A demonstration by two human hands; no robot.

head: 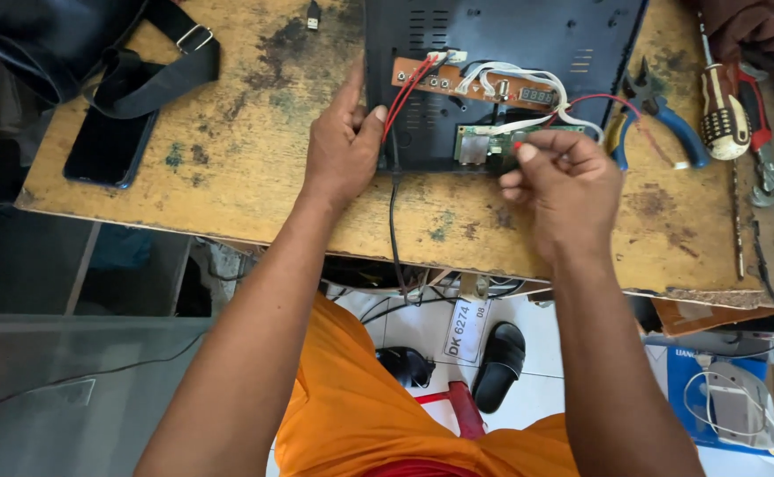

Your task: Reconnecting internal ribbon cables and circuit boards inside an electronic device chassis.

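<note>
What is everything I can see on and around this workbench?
Wooden workbench: one, stained tan, across the upper frame.
Black metal case: one, top centre, opened.
Brown circuit board: one, inside the case.
Green circuit board: one, at the case's near edge.
Wires: several, white and red, over the boards.
Pliers: one, blue-handled, right of the case.
Screwdriver: one, striped handle, far right.
Phone: one, black, left.
Black bag: one, top left corner.
Sandal: one, black, on the floor.
Left hand: steadies the case's left edge.
Right hand: fingertips at the green board.
</note>
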